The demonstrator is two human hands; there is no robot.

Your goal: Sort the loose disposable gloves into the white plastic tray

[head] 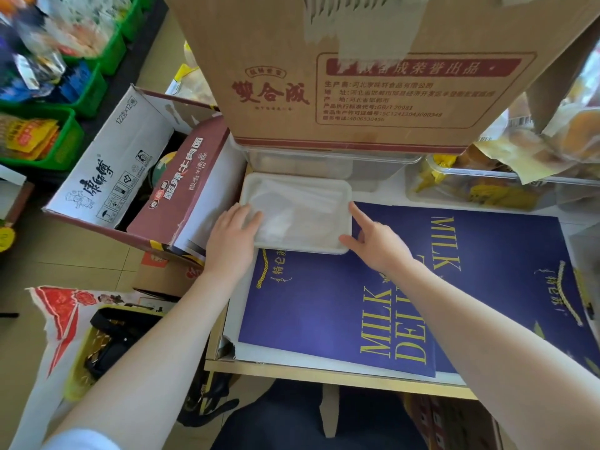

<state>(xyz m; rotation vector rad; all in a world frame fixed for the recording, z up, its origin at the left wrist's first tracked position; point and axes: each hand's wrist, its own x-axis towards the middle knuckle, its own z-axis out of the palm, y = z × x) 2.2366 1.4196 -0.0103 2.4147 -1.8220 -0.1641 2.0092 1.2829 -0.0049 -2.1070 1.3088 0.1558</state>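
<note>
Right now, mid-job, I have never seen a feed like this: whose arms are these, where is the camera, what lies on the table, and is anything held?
There is no machine here: a person works with bare hands, and the one picture comes from a camera on their head, looking forward and down. The left hand rests with straight fingers over the near-left rim of the white plastic tray. The right hand touches the tray's near-right corner with thumb and forefinger spread. Neither hand grips anything. Inside the tray lie thin clear disposable gloves; their number is hard to tell. The tray sits partly on blue MILK sheets on the table, before a large cardboard box.
</note>
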